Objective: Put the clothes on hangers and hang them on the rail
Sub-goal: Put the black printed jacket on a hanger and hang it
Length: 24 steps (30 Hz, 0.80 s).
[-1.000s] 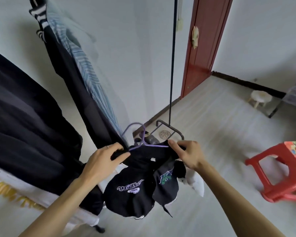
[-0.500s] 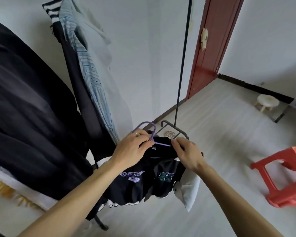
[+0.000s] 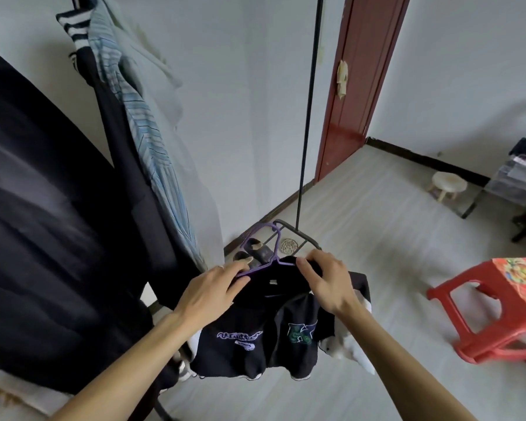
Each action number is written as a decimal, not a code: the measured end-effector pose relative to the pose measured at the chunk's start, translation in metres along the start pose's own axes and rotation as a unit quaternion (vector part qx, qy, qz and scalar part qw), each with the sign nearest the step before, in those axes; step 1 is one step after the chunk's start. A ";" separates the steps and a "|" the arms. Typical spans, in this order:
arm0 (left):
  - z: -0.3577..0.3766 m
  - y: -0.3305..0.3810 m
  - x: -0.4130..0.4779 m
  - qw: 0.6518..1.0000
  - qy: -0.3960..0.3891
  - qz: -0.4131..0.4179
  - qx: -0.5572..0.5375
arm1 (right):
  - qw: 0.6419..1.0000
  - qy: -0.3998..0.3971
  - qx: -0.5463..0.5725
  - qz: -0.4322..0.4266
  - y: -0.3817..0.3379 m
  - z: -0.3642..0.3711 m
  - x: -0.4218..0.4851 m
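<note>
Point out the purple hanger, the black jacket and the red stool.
purple hanger [image 3: 276,259]: head view, neck below the hook.
black jacket [image 3: 249,311]: head view, front panel above the purple logo.
red stool [image 3: 480,273]: head view, bare red seat top.

Passage to the left is closed by a dense row of black hanging garments [image 3: 43,208] and a blue-striped shirt [image 3: 152,141]; straight ahead stand the rack's thin black upright pole [image 3: 308,117] and dark base bar [image 3: 304,236]. Between the left hand [image 3: 207,293] and right hand [image 3: 328,284] hangs the black jacket [image 3: 255,354] they hold. Open pale floor [image 3: 392,253] extends rightward to a red plastic stool [image 3: 516,332].
</note>
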State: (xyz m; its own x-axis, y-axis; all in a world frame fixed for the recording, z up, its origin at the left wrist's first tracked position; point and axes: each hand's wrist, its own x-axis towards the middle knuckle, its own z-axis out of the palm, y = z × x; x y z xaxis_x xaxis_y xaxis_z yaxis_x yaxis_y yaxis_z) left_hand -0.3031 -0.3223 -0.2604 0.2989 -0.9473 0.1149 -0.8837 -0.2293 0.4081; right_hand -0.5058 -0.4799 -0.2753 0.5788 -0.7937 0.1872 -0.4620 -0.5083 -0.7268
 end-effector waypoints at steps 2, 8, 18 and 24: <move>0.003 -0.017 -0.003 0.999 -0.005 -0.047 0.000 | 0.999 0.006 0.013 0.028 0.007 -0.007 0.000; 0.005 0.012 0.021 0.998 -0.028 0.047 0.011 | 0.998 -0.010 0.020 0.059 0.006 -0.010 -0.001; 0.019 0.019 0.028 0.994 0.002 -0.002 -0.107 | 0.993 -0.016 -0.113 -0.030 0.042 -0.021 -0.014; 0.004 0.008 0.021 0.996 0.035 -0.021 -0.084 | 0.984 -0.161 -0.065 -0.042 0.007 -0.015 -0.006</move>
State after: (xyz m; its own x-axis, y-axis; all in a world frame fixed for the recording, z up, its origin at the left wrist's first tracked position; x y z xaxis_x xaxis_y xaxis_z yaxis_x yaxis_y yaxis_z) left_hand -0.3055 -0.3449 -0.2582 0.3647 -0.9182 0.1546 -0.7987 -0.2231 0.5589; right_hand -0.5227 -0.4837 -0.2715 0.7912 -0.6115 0.0091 -0.4735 -0.6219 -0.6238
